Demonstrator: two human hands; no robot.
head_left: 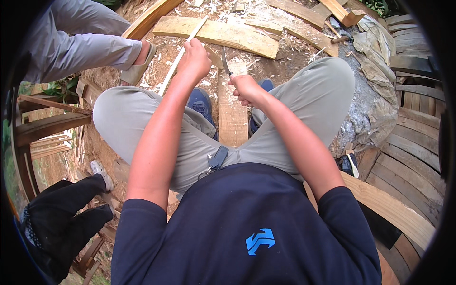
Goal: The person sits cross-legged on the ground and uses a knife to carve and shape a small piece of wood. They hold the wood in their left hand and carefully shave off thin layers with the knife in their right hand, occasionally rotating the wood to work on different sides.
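My left hand [194, 61] is closed around a thin, pale wooden strip [174, 70], which slants from beyond my fist down toward my left knee. In my right hand [247, 90] is the handle of a knife with a narrow, curved dark blade [225, 61]. The blade points away from me, to the right of the strip and apart from it. Between my feet lies a flat wooden board [232, 114], running from my lap outward below the knife.
Wood shavings [209, 8] litter the dirt floor around several planks [218, 35]. A person in grey trousers [90, 50] is close at my left; another in black trousers [71, 213] is farther back. Crumpled sheeting [375, 61] and stacked slats [413, 142] lie at right.
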